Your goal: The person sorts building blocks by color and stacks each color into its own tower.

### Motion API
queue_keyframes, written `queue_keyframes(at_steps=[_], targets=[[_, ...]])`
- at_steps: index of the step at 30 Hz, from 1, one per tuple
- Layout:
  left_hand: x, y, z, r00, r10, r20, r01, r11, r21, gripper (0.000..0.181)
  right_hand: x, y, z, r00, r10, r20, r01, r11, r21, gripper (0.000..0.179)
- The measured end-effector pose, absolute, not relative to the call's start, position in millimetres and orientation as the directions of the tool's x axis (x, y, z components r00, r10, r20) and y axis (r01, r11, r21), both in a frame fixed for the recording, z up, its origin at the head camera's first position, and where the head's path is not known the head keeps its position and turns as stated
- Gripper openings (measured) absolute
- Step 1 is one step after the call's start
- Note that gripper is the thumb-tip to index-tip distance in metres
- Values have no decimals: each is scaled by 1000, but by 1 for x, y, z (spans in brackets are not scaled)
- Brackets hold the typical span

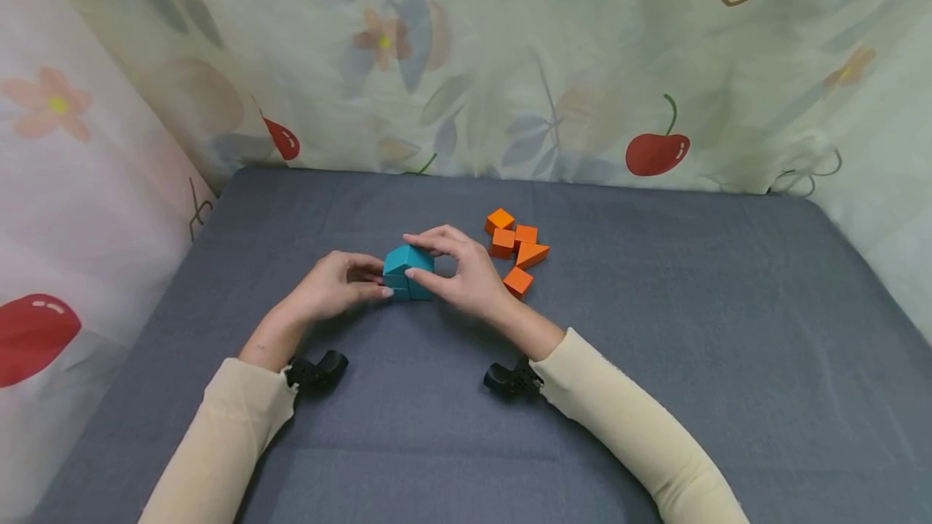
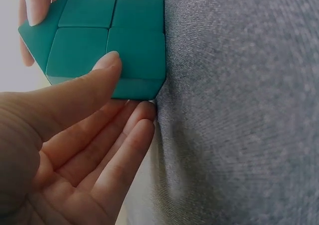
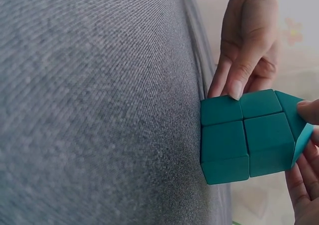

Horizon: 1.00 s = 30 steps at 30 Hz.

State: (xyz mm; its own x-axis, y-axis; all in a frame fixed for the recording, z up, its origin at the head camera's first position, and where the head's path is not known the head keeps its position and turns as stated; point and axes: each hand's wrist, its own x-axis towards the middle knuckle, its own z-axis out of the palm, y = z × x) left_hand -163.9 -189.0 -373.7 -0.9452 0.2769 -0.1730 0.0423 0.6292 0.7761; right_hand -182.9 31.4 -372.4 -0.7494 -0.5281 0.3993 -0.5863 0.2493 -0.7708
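As seen toward the far edge of the grey surface [image 1: 692,330], before floral curtains [image 1: 568,31], note blue blocks [image 1: 400,267] pinched atop by the right hand [image 1: 466,272] and touched by relaxed fingers of the left hand [image 1: 335,288].

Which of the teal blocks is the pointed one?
The roof block, on top, held by the right hand: it's wedge-shaped, while the teal blocks beneath it are boxy.
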Motion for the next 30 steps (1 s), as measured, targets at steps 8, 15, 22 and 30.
queue_keyframes(at_steps=[8,15,22,30], targets=[[-159,-184,-371,-955,263,-138,77,670,738,36,-183,34,-375,-757,-529,383,-576,265,-773,44],[-156,-184,-372,-946,306,-111,133,674,727,40,-182,36,-378,-766,-543,344,-558,295,-776,48],[-155,-180,-369,-953,291,-84,165,731,663,54,-182,41,-380,-770,-551,323,-548,309,-777,51],[-152,-170,-359,-970,244,2,196,774,602,73,-182,51,-380,-770,-545,332,-562,332,-758,53]])
